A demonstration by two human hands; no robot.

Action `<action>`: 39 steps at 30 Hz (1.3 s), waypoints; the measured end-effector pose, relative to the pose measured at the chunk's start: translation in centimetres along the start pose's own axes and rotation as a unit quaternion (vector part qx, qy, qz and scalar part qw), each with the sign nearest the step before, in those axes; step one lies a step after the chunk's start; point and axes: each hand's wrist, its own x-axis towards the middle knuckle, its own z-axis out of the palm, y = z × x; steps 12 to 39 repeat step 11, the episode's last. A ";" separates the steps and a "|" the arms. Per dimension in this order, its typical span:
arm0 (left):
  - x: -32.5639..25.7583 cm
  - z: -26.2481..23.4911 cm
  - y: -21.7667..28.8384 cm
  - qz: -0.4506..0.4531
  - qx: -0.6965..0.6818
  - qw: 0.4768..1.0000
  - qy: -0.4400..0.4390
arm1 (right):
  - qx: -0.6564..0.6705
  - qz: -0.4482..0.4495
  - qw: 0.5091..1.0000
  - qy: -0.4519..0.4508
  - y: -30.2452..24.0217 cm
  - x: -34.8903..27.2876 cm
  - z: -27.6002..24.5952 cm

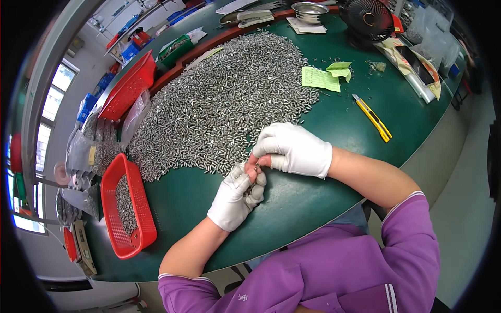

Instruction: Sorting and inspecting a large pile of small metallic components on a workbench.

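A wide heap of small, shiny metal cylinder-shaped parts [224, 99] covers the middle of the green table. At its near edge my two hands meet, both in white gloves with some bare fingertips. My left hand [236, 197] is curled closed, with a small metal part [256, 167] at its thumb and fingertips; a few more seem to lie in its curled fingers. From the right, my right hand [295, 151] reaches over with its fingers pinched together at my left fingertips. What it grips, if anything, is too small to make out.
A red basket [148, 221] holding metal parts stands left, near bagged parts [83, 151]. Another red basket [130, 86] is behind. To the right lie a yellow box cutter [373, 119], green paper slips [320, 79], a black fan [367, 21] and a phone [415, 64]. A metal bowl [309, 11] stands at the back.
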 end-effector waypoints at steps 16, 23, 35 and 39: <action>-0.3 -0.3 0.3 -0.014 0.003 0.999 0.047 | -0.242 0.056 0.965 -0.088 -0.4 -0.1 0.6; -0.3 -0.3 0.3 -0.014 0.003 0.999 0.047 | -0.242 0.056 0.965 -0.088 -0.4 -0.1 0.6; -0.3 -0.3 0.3 -0.014 0.003 0.999 0.047 | -0.242 0.056 0.965 -0.088 -0.4 -0.1 0.6; -0.3 -0.3 0.3 -0.014 0.003 0.999 0.047 | -0.242 0.056 0.965 -0.088 -0.4 -0.1 0.6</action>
